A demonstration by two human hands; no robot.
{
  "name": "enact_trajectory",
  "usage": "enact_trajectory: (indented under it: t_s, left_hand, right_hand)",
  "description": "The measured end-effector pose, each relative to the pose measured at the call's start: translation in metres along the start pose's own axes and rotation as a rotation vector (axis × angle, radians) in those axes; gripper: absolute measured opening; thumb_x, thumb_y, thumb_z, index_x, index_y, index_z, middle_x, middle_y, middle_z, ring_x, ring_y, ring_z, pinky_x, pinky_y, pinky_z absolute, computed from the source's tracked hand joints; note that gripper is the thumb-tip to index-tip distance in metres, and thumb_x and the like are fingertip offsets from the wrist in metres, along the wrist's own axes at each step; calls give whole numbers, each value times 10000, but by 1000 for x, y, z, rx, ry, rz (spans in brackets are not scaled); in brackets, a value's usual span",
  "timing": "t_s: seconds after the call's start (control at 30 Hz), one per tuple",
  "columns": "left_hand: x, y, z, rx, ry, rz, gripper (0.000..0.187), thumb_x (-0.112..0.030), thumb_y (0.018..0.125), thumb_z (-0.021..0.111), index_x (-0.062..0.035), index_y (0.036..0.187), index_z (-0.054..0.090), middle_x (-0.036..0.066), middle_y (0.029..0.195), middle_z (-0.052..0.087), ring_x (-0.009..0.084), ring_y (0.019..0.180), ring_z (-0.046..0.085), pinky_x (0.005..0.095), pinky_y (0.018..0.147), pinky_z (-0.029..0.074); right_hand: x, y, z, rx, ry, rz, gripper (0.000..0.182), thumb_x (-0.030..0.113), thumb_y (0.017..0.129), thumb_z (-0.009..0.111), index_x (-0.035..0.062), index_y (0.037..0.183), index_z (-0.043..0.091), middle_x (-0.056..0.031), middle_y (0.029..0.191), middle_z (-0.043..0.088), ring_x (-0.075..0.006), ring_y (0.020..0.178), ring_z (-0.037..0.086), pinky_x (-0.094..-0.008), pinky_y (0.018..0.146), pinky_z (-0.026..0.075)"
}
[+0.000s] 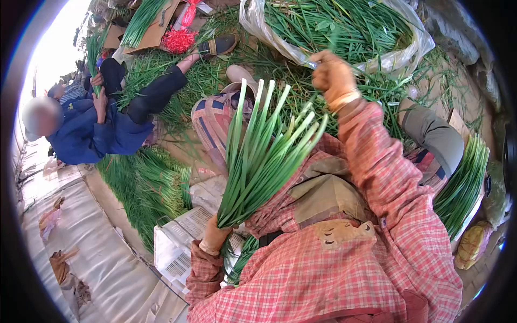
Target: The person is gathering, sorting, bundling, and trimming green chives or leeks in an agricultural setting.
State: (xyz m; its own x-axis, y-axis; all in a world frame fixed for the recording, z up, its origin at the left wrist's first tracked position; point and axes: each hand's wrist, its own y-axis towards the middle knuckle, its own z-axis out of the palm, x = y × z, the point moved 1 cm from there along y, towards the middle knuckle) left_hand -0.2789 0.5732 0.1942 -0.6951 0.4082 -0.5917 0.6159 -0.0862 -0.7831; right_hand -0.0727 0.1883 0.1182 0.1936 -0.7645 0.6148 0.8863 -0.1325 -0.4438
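A wide view from head height. My left hand (216,234), near and a little left of centre, is closed around a bunch of green stalks (258,172). The bunch rises out of that hand, held clear of the ground, in front of a red checked shirt (334,258). Its long axis slants from near left to far right; the pale, blunt ends point far and fan apart, while the dark green part narrows into my grip.

My right hand (334,78) is raised beyond the bunch, well apart from its held end, just beside the near rim of a clear plastic bag (423,46) filled with loose greens (334,24). Its fingers curl inward but are blurred; I cannot tell whether they close on anything.

The lower tips of the bunch are hidden by my left hand. To the left, a person in a blue jacket (116,129) holds more stalks, beyond a pile of bundled greens (151,188). Another bundle (463,183) lies right, and a dark round border cuts off the corners.
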Motion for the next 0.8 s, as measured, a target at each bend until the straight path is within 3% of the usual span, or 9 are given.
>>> enact_trajectory:
  t_s: [0.1,0.17,0.3,0.33,0.37,0.43,0.5,0.57,0.8]
  left_hand:
    - [6,2,2,-71,-36,140,174,-10,742,611,-36,912,580,26,709,604,74,532,507,192,459,379]
    - [12,1,3,-81,-63,152,204,31,738,587,-42,928,580,25,743,610,71,547,509,194,459,380]
    - [22,5,-2,-93,-11,155,212,23,750,580,-32,954,575,22,803,614,73,627,520,209,533,402]
    - [18,3,-2,-83,-19,132,222,-1,762,583,-22,982,573,27,850,617,81,706,533,222,617,422]
    - [16,2,-2,-74,-24,109,238,-25,773,586,-12,1010,571,31,896,619,89,785,546,235,702,441]
    - [20,1,-4,-93,55,124,267,-14,776,574,0,1043,556,37,942,615,98,838,545,240,741,436]
    - [19,3,-7,-71,59,125,291,-6,777,570,2,1067,545,36,957,611,99,854,542,241,755,432]
    - [19,3,-8,-71,34,141,315,0,774,571,-3,1087,536,29,953,610,97,852,538,245,756,431]
    - [14,5,-6,-94,35,143,286,-2,762,590,-10,1045,554,8,906,610,69,783,535,210,675,430]
  right_hand:
    - [62,17,-59,-226,-381,-281,258,289,828,509,51,779,596,5,519,389,-94,425,321,-261,407,286]
    - [103,20,-105,-408,-1097,-541,376,403,776,576,72,955,585,-30,601,491,-134,465,442,-263,423,354]
    - [80,-26,-61,-282,-2218,-677,576,488,712,604,79,1109,526,-141,994,593,-290,962,543,-417,804,426]
    - [68,-29,-46,-97,-2037,-925,555,498,709,610,70,1060,562,-129,969,600,-279,1004,519,-432,798,424]
    - [54,-41,-17,62,-1865,-839,544,532,697,603,60,968,615,-129,953,608,-277,961,547,-411,795,434]
    - [25,-43,13,499,-1603,-356,588,574,694,564,41,927,644,-154,922,620,-291,855,586,-357,790,449]
    - [-5,-35,23,771,-1208,106,485,470,726,618,30,927,645,-104,866,638,-189,826,577,-294,761,434]
    - [-23,-39,26,766,-1016,359,384,351,762,627,-2,911,637,-76,877,624,-153,817,558,-275,764,432]
    - [-27,-62,21,558,-467,445,187,214,814,532,46,731,533,6,678,508,-85,623,461,-215,603,381]
